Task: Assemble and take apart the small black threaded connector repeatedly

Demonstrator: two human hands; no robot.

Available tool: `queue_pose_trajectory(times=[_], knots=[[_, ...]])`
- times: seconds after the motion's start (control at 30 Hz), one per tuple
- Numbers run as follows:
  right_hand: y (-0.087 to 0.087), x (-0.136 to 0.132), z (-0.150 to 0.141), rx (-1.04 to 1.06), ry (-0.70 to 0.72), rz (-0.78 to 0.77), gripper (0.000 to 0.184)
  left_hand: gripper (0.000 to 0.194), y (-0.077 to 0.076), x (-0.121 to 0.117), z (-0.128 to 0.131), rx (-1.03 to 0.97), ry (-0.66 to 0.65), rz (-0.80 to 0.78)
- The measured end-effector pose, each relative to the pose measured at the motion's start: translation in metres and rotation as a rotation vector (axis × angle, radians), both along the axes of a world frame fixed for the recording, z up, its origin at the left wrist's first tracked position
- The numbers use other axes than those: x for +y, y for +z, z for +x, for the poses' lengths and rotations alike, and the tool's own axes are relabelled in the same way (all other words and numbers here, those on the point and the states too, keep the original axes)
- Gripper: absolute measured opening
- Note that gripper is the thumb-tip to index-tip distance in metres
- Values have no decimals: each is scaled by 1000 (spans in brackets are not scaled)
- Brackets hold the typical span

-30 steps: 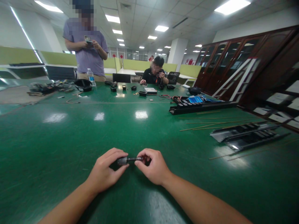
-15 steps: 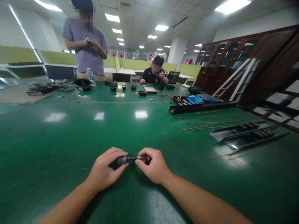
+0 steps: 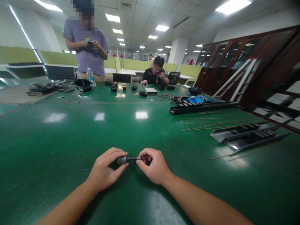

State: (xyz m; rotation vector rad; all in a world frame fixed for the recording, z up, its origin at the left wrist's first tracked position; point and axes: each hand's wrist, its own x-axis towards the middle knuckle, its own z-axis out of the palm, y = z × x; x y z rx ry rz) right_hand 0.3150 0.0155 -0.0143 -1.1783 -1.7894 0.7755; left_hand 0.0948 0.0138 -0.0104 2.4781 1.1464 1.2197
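Note:
Low over the green table, my left hand (image 3: 106, 170) closes thumb and fingers round a dark, short cylinder (image 3: 122, 160). A thin dark rod (image 3: 132, 158) runs from the cylinder's right end across to my right hand (image 3: 153, 165). The right thumb and index finger pinch the rod's far end, where a small shiny dark piece (image 3: 140, 157) shows. Cylinder and rod lie roughly level and in line. I cannot tell what kind of part this is, and my right fingers hide its tip.
On the right of the green table (image 3: 112, 131) lie thin brass-coloured rods (image 3: 206, 128), black metal channels (image 3: 248, 134) and a long black rail (image 3: 199, 107). Small black trays (image 3: 143, 93), a water bottle (image 3: 91, 76) and tangled parts (image 3: 49, 87) line the far side. Two people are beyond.
My hands have drifted very slightly apart, and a little more of the rod shows between them. Both grips stay the same.

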Motion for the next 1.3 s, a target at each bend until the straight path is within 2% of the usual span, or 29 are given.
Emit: queue_pose_trajectory(times=[0.47,0.57,0.67,0.8,0.9,1.03,1.17,1.3], knots=[[1,-1,0,17,-18,-4,5,26,-2,2,-2,-17,-8,-28],[1,1,2,78,-17,-30,6,25,-3,3,-3,-10,19,-64],[-3,5,5,225,-3,-89,10,27,-4,5,-4,5,98,-116],[-10,10,6,392,82,-198,19,28,-5,10,-4,-34,198,-211],[-14,10,5,354,111,-229,30,39,-8,14,-4,-90,203,-295],[-15,7,3,284,150,-220,34,49,-9,15,-3,-231,215,-458],[-14,3,4,266,179,-182,32,47,4,6,-5,-477,168,-681],[-12,-1,5,235,186,-132,32,45,21,-16,-30,-392,171,-751]])
